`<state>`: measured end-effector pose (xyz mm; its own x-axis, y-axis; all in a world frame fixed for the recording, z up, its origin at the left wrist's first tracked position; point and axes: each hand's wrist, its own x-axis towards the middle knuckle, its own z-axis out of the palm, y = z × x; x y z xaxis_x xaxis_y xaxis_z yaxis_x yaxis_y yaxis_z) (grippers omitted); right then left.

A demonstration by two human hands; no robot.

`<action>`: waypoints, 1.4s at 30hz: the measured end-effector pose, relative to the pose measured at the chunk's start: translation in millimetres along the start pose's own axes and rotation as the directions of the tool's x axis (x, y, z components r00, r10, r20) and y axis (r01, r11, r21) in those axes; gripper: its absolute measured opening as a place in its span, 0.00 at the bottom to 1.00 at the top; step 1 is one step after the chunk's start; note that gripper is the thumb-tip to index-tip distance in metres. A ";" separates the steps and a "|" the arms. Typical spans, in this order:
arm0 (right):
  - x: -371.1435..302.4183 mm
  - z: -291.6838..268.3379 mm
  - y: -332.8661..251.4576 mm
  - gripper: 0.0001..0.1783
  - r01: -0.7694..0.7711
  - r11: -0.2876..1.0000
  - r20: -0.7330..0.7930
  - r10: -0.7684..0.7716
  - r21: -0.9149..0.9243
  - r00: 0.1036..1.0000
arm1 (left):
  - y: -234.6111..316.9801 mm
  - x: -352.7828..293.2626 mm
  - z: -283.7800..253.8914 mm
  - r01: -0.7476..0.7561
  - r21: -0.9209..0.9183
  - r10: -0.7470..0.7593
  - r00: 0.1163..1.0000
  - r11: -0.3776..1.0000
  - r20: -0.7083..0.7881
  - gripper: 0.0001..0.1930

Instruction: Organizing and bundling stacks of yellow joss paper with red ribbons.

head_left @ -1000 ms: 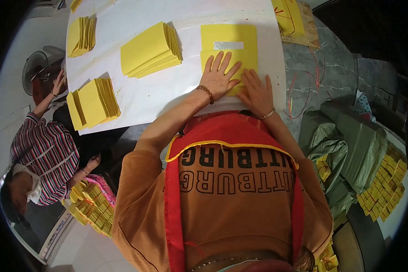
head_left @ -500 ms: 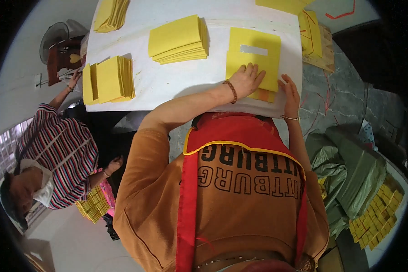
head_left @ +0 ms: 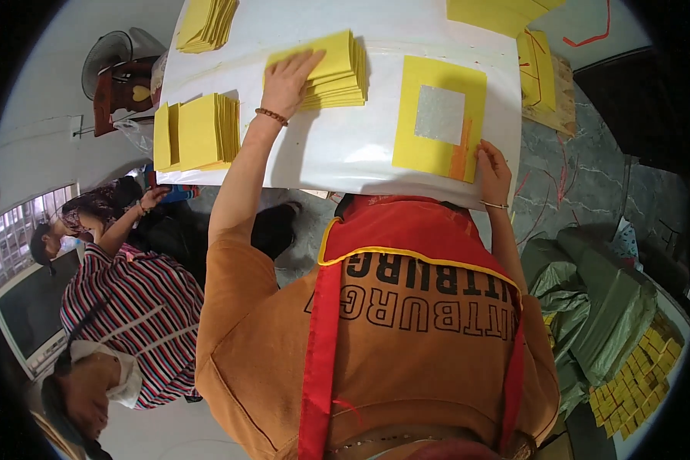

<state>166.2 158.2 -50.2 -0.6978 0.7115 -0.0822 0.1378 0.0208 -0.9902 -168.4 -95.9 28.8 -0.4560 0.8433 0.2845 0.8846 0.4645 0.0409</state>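
My left hand (head_left: 286, 84) reaches over the table and rests, fingers outstretched, on top of the middle stack of folded yellow paper (head_left: 337, 70). Directly before me lies flat yellow paper (head_left: 410, 149) bearing a silver square (head_left: 439, 115) and an orange strip (head_left: 463, 149). At the right edge of that paper is my right hand (head_left: 495, 172), its fingers slightly bent and apart, with nothing visibly gripped. Whether its fingertips touch the edge is hard to see.
Other stacks of folded yellow paper stand on the white table (head_left: 314, 161), one near left (head_left: 199, 134), one far left (head_left: 207, 23). More yellow sheets (head_left: 498, 14) lie far right. A person in a striped top (head_left: 142, 318) is at my left. Green plastic bags (head_left: 590, 307) lie at right.
My left hand has moved from the paper before me to the middle stack at left. The folded yellow piece with the narrow silver bar is gone from there, and a larger silver square now shows.
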 end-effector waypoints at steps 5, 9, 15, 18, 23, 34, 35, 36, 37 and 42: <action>-1.5 2.6 -1.7 0.13 0.076 0.984 0.000 -0.077 -0.160 0.997 | 0.5 -7.4 14.9 -0.029 0.007 0.026 0.964 1.000 0.266 0.31; -4.2 3.2 1.2 0.14 0.083 0.985 -0.009 -0.085 -0.154 0.996 | 11.6 -16.7 21.2 0.018 -0.001 -0.017 0.966 1.000 0.256 0.34; -4.3 3.3 -0.1 0.14 0.070 0.979 0.021 -0.068 -0.189 0.997 | 14.5 -22.2 24.1 -0.020 0.073 0.004 0.978 0.997 0.209 0.38; 2.8 0.6 3.5 0.15 0.010 0.994 0.040 -0.006 -0.112 0.999 | 11.7 -14.6 11.4 -0.044 0.027 0.035 0.965 0.999 0.260 0.39; 2.5 -2.9 2.8 0.14 -0.044 0.997 0.055 0.047 -0.061 0.997 | 5.2 -4.4 -7.2 0.007 -0.119 0.025 0.964 0.993 0.265 0.44; 8.1 2.1 4.1 0.14 -0.002 0.997 0.015 0.003 -0.080 1.000 | 164.0 -9.8 15.7 -0.270 -0.540 0.350 0.936 0.797 0.048 0.24; 9.0 0.7 1.4 0.14 -0.016 0.988 0.036 0.022 -0.151 0.999 | 178.0 -14.8 24.3 -0.325 -0.496 0.402 0.914 0.805 0.055 0.26; 10.5 -1.1 -0.7 0.14 -0.028 0.975 0.058 0.041 -0.219 0.997 | 185.3 -17.4 29.3 -0.328 -0.505 0.409 0.911 0.798 0.055 0.26; 13.5 -3.8 -0.5 0.14 -0.036 0.974 0.050 0.048 -0.223 0.998 | 190.9 -19.8 33.7 -0.366 -0.429 0.430 0.901 0.826 0.058 0.26; 20.0 -6.9 -4.5 0.15 -0.146 0.982 0.094 0.158 -0.122 0.983 | 186.2 -17.8 43.9 -0.484 -0.280 0.521 0.850 0.829 0.074 0.24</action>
<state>156.6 177.2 -46.7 -0.7304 0.6366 -0.2475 0.3227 0.0023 -0.9465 0.1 -12.6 -10.7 0.0661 0.9792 0.1919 0.9815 -0.0984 0.1640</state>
